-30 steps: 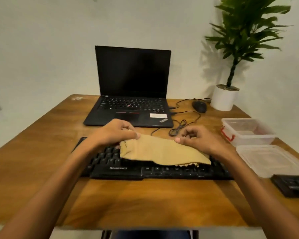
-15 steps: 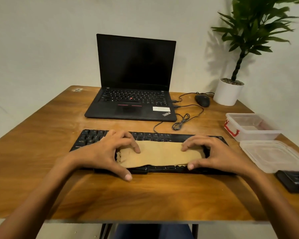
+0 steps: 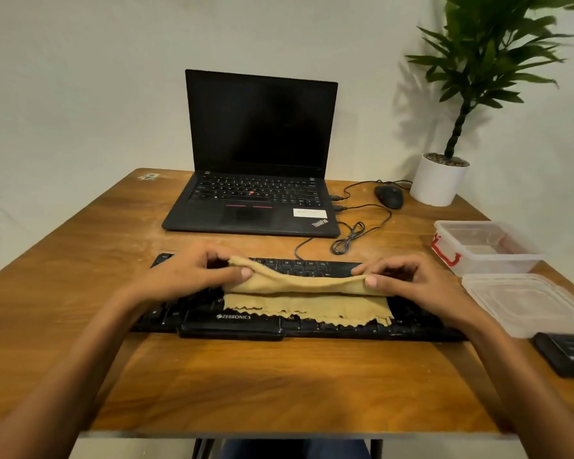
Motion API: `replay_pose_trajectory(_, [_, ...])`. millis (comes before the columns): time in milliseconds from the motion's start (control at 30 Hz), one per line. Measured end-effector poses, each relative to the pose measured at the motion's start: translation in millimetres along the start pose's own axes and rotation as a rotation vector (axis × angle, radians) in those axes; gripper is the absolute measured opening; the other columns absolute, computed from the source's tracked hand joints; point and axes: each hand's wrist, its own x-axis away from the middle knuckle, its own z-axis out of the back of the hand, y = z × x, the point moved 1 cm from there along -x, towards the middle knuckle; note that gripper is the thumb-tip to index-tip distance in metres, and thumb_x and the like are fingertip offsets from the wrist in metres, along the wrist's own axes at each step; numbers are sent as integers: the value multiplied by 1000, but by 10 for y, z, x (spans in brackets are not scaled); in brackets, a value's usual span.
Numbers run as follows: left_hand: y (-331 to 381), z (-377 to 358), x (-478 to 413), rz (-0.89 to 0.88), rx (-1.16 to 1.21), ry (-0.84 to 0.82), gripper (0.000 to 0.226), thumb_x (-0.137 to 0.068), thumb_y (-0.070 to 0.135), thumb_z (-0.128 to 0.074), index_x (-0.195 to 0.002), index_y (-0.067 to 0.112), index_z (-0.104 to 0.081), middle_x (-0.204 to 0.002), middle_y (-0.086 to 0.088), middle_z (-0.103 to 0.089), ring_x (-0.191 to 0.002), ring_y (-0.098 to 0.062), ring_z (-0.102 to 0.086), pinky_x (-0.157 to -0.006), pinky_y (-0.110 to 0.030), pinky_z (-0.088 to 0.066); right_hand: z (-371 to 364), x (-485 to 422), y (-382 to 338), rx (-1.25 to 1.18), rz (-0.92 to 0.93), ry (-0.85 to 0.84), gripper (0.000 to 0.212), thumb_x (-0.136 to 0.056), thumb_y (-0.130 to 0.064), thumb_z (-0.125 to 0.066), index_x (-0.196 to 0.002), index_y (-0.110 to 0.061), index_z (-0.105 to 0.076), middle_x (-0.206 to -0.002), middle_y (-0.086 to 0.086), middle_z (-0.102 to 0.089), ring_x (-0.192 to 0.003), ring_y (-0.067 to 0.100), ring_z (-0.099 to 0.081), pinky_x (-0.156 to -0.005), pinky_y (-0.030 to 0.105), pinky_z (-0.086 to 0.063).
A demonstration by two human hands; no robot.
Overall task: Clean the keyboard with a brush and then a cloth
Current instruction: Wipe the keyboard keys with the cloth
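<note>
We see a tan cloth point(image 3: 307, 294) with zigzag edges folded over the middle of a black Zebronics keyboard point(image 3: 232, 323), which lies across the wooden counter point(image 3: 279, 385) in front of us. Our left hand point(image 3: 193, 273) pinches the cloth's left end between thumb and fingers, and our right hand point(image 3: 411, 279) pinches the right end the same way. The folded top edge is lifted and pulled taut between them. The lower layers hang down and rest on the keys near the front row.

Behind the keyboard stands an open ThinkPad laptop point(image 3: 259, 127) with a dark screen. A wired mouse point(image 3: 389, 196) sits to its right, its cable point(image 3: 348, 240) partly bundled on the counter. A potted plant point(image 3: 439, 180) stands in the far right corner. On the right are a clear plastic container point(image 3: 484, 246) with a red clasp and, nearer us, its lid point(image 3: 527, 303). A flat black object point(image 3: 567, 356) we cannot identify lies at the right edge.
</note>
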Motion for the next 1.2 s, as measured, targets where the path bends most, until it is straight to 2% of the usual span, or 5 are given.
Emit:
replay_pose_trajectory(233, [-122,48,-374,162,243,298,17,-90,21,-54,-98,16,-68,-91,-7,-71,-79,-14,-66,-68,-21,-51,-4,-387,66,-96,-122,151,21,-86,-21,-60,-92,-2,-66,-88,12,-65,-76,14,-57,-63,18,-44])
replay_pose_trajectory(500, [-325,9,-647,331,-298,339,45,-84,26,-63,-55,15,-31,-53,2,-31,-49,-11,-29,-51,-27,-23,-54,-651,315,306,-265,247,9,-83,-26,-68,-87,-20,-63,-72,10,-58,-61,13,-46,-55,27,-35])
replay_pose_trajectory(733, [-465,77,-574,339,-61,338,15,-82,30,-66,-76,16,-66,-53,7,-52,-56,-10,-48,-65,-29,-41,18,-546,172,240,-279,166,15,-85,-25,-65,-99,-18,-63,-74,2,-51,-69,11,-46,-57,20,-34])
replay_pose_trajectory(1000, [-479,110,-488,281,82,407,16,-82,11,-67,-92,19,-57,-67,-4,-66,-67,-16,-61,-82,-41,-49,-138,-739,-147,226,-223,224,9,-85,-17,-65,-86,-23,-71,-85,-4,-66,-78,8,-58,-68,23,-47])
replay_pose_trajectory(1200, [-457,123,-485,272,62,375,22,-87,1,-54,-80,14,-70,-61,11,-60,-55,-1,-52,-56,-10,-40,-519,-1029,-361,-158,-301,152,11,-84,-9,-66,-93,-3,-70,-82,6,-64,-61,7,-60,-51,11,-49])
